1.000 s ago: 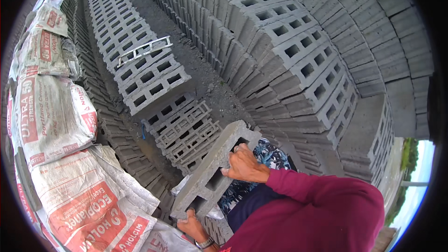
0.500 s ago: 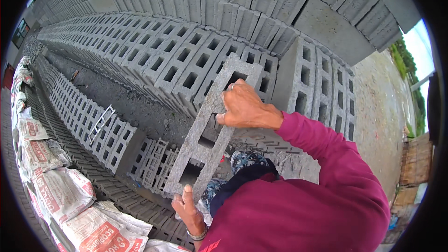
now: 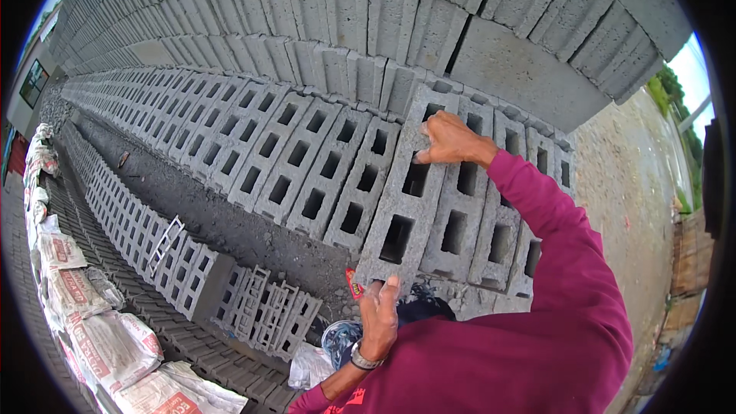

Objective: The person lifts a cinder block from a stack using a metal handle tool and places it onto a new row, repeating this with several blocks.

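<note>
A grey hollow concrete block point(image 3: 406, 205) lies at the row of like blocks, its holes facing up, long side running away from me. My right hand point(image 3: 456, 140) grips its far part, fingers hooked at a hole and over the web. At its near end, my left hand point(image 3: 377, 320) is closed on the edge with the thumb on top; the fingers' undersides are hidden. Directly right of it stands another hollow block point(image 3: 437, 218), close alongside. On the left the row of hollow blocks point(image 3: 303, 176) continues into the distance.
A tall wall of stacked blocks point(image 3: 307, 8) rises behind the row. A lower row of blocks point(image 3: 146, 207) runs along the left, with a light frame-like piece point(image 3: 165, 245) on it. Printed sacks point(image 3: 115, 345) line the far left. Bare ground point(image 3: 613, 184) lies to the right.
The block has moved right and down from a tilted, raised position onto the row, beside the blocks at right. Both hands moved with it, keeping hold.
</note>
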Demonstrator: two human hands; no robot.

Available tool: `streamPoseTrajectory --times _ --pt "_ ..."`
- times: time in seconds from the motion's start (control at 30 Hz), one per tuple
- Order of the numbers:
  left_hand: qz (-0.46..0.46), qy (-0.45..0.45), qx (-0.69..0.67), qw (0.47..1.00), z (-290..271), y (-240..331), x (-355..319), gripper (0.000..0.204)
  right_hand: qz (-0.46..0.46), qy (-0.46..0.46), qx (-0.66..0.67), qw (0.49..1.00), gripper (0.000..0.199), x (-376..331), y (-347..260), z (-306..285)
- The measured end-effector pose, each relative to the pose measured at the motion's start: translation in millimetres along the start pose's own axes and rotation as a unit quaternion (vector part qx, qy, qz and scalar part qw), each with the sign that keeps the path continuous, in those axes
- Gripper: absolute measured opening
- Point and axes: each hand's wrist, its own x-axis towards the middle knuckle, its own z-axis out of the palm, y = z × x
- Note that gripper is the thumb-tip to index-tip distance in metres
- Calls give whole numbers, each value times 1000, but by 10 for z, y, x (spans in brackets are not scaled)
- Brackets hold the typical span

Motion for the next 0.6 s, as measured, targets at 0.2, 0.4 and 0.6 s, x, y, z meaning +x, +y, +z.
streamPoseTrajectory --times 0.2,0.4,0.6 --pt "175 22 160 971 239 56 293 41 3 18 11 1000 49 190 518 272" --pt "158 -44 166 972 44 -69 264 41 43 -24 -85 995 55 130 276 49" --pt "125 -83 260 954 -1302 -523 251 50 120 12 -152 981 52 39 -424 -308"
